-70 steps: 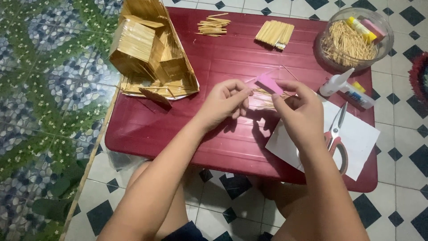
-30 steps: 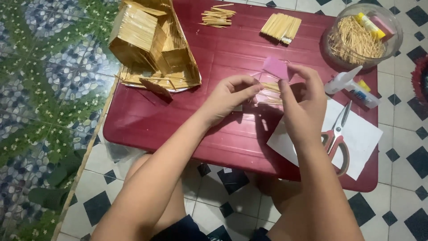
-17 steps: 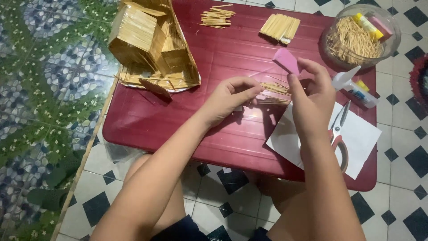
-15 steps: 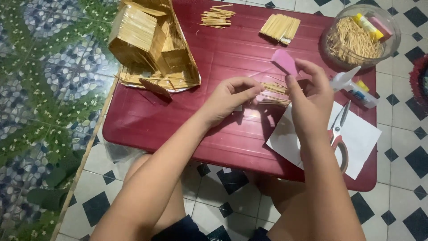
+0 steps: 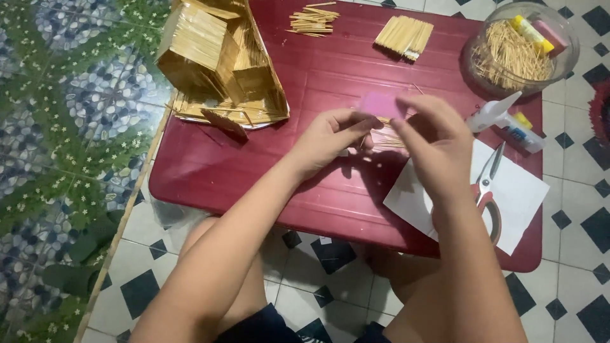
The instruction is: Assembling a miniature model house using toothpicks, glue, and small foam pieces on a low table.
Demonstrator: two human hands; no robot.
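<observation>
Over the middle of the red table (image 5: 241,178), my right hand (image 5: 435,143) holds a small pink block (image 5: 380,103) at its fingertips. My left hand (image 5: 330,136) pinches a bundle of thin wooden sticks (image 5: 387,138) that rests on the tabletop between the two hands. The pink block sits just above the sticks and the left fingertips. Motion blurs the right hand and the block.
A model house of wooden sticks (image 5: 219,60) stands at the table's back left. Stick piles (image 5: 312,20) (image 5: 405,35), a glass bowl of sticks (image 5: 518,47), a glue bottle (image 5: 495,113), and scissors (image 5: 488,190) on white paper (image 5: 521,190) lie to the right.
My right hand has swung the pink block from up and right back down and left over the sticks. My left hand stays on the stick bundle.
</observation>
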